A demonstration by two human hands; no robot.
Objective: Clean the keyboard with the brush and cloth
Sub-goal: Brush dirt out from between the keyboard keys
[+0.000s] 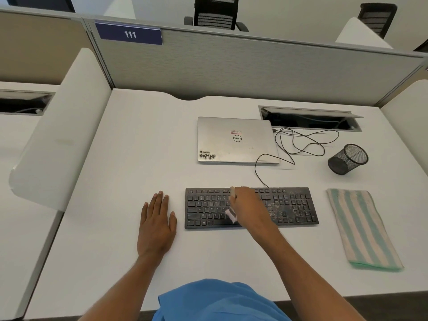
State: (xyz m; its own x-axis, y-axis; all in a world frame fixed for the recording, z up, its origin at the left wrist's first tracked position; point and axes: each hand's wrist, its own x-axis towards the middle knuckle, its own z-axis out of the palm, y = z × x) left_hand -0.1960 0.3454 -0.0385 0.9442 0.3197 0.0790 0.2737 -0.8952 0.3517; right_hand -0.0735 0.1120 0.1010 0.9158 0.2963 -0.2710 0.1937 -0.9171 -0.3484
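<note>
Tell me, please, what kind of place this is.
Most likely an open-plan office: a desk fenced by a grey partition with a sign reading 111, a closed laptop, and office chairs beyond.

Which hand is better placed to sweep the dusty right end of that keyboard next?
The right. The right hand grips the brush over the middle of the keyboard, beside the dusty keys. The left hand lies flat on the desk past the other end, holding nothing.
</note>
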